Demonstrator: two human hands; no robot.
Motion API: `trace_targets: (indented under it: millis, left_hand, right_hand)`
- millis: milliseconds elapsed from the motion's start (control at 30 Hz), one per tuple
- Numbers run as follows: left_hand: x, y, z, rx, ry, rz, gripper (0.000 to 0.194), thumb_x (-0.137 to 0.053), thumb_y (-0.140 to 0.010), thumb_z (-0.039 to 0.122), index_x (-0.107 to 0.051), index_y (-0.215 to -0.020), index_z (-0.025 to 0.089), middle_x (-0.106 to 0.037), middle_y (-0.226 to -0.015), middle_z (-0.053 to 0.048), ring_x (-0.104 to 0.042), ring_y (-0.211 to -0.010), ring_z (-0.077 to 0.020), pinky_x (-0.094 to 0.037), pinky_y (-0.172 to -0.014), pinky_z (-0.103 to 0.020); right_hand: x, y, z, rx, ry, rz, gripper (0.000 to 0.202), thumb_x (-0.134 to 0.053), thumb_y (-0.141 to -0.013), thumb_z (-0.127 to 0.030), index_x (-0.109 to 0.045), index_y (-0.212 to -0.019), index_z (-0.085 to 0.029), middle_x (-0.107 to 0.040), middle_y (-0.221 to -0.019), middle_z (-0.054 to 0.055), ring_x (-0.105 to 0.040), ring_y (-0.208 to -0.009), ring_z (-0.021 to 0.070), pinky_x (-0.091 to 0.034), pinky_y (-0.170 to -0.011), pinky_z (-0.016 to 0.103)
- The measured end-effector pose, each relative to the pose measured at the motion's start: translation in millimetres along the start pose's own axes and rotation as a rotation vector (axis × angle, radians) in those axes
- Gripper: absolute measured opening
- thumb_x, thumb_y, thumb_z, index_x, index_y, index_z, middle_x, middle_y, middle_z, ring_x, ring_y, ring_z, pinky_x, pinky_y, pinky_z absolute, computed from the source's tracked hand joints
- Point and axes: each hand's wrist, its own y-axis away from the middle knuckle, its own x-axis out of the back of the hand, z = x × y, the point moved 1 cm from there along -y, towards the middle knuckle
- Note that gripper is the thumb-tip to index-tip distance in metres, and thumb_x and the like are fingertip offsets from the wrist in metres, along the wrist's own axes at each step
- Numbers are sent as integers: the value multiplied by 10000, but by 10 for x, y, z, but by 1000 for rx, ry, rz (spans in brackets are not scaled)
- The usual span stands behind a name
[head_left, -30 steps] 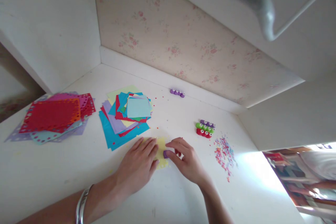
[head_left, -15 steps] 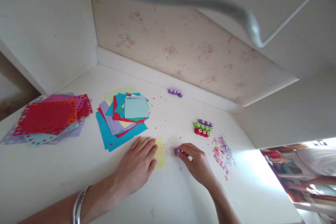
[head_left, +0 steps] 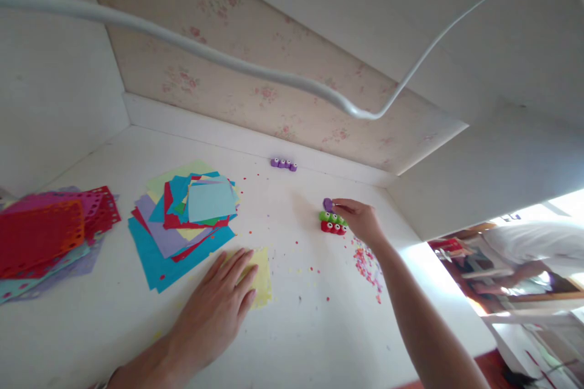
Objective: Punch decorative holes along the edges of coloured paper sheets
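Observation:
My left hand [head_left: 223, 298] lies flat on a pale yellow paper sheet [head_left: 261, 279] with its fingers stretched out. Up and to the right, my right hand [head_left: 358, 216] pinches a small purple paper punch [head_left: 327, 204] between thumb and fingertips. Just below it are rows of green paper punches [head_left: 333, 217] and red paper punches [head_left: 333, 228], each with a white button. My fingers partly cover this group, so whether other purple punches stand there is hidden.
A row of purple punches [head_left: 283, 164] stands near the back wall. Layered coloured papers [head_left: 212, 200] lie left of centre, hole-edged sheets [head_left: 41, 231] farther left. Confetti [head_left: 366, 267] is heaped right, with bits scattered around. A white cable [head_left: 274, 76] crosses above. Another person's arm [head_left: 515, 276] shows far right.
My right hand has moved away from beside the yellow paper, up to the punch group, with a purple punch in its fingers. My left hand stays on the paper. The view has shifted.

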Motion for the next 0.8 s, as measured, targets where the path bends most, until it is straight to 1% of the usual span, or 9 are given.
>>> trace_targets:
  millis: [100, 167, 300, 400, 467, 567, 633, 700, 800]
  left_hand:
    - [0, -6, 0, 6, 17, 3, 341, -458, -979, 316, -592, -1285, 245, -500, -1461, -74, -419, -1371, -258, -308, -1159, -487]
    - [0, -4, -5, 5, 20, 12, 337, -461, -978, 318, -595, -1278, 243, -507, -1452, -76, -426, -1365, -257, -315, -1157, -483]
    - [15, 0, -13, 13, -4, 2, 345, -459, -978, 332, -590, -1284, 240, -515, -1442, -82, -429, -1360, -267, -315, -1152, -498]
    - [39, -7, -23, 37, -27, -10, 356, -457, -978, 333, -582, -1297, 236, -509, -1447, -86, -421, -1362, -281, -302, -1151, -511]
    - [54, -20, -36, 53, -39, -4, 364, -452, -980, 332, -578, -1304, 223, -511, -1445, -90, -416, -1364, -279, -298, -1151, -499]
    - [77, -51, -60, 76, -57, 4, 377, -449, -981, 338, -583, -1299, 189, -531, -1425, -102, -415, -1362, -276, -303, -1144, -471]
    - [97, -75, -76, 94, -62, -1, 381, -448, -981, 332, -582, -1299, 171, -546, -1407, -110, -427, -1348, -277, -317, -1126, -460]
    - [123, -95, -90, 128, -60, -3, 382, -456, -977, 329, -577, -1300, 167, -558, -1391, -111, -458, -1310, -284, -353, -1082, -463]
    - [158, -107, -113, 192, -47, 2, 392, -496, -956, 354, -574, -1296, 177, -577, -1366, -105, -511, -1224, -301, -398, -995, -476]
  right_hand:
    - [45, -305, 153, 47, 123, -67, 226, -576, -881, -264, -781, -977, -265, -774, -1002, 33, -724, -913, 237, -543, -845, 348]
    - [23, -426, 205, 93, 182, -142, 222, -584, -867, -226, -789, -934, -278, -770, -1030, 15, -717, -955, 233, -527, -880, 330]
    - [-96, -531, 260, 160, 276, -281, 227, -590, -861, -199, -790, -935, -278, -770, -1033, 9, -713, -975, 217, -513, -890, 291]
    - [-160, -572, 275, 181, 335, -344, 237, -579, -870, -203, -791, -945, -276, -775, -1011, 20, -719, -946, 220, -517, -873, 293]
    - [-166, -607, 258, 192, 365, -371, 245, -582, -857, -186, -793, -948, -269, -779, -984, 28, -725, -917, 226, -523, -862, 302]
    - [-165, -690, 167, 204, 391, -360, 301, -563, -845, -156, -773, -1037, -251, -765, -1045, 41, -713, -964, 234, -513, -914, 325]
    - [-211, -771, 64, 211, 392, -319, 350, -503, -882, -168, -734, -1136, -238, -731, -1148, 54, -687, -1039, 235, -490, -971, 343]
    - [-327, -874, -58, 219, 379, -276, 395, -431, -924, -180, -677, -1231, -220, -681, -1250, 63, -647, -1125, 232, -460, -1022, 352]
    - [-606, -1077, -230, 228, 350, -230, 453, -412, -934, -170, -557, -1363, -171, -570, -1396, 85, -541, -1272, 225, -392, -1100, 344]
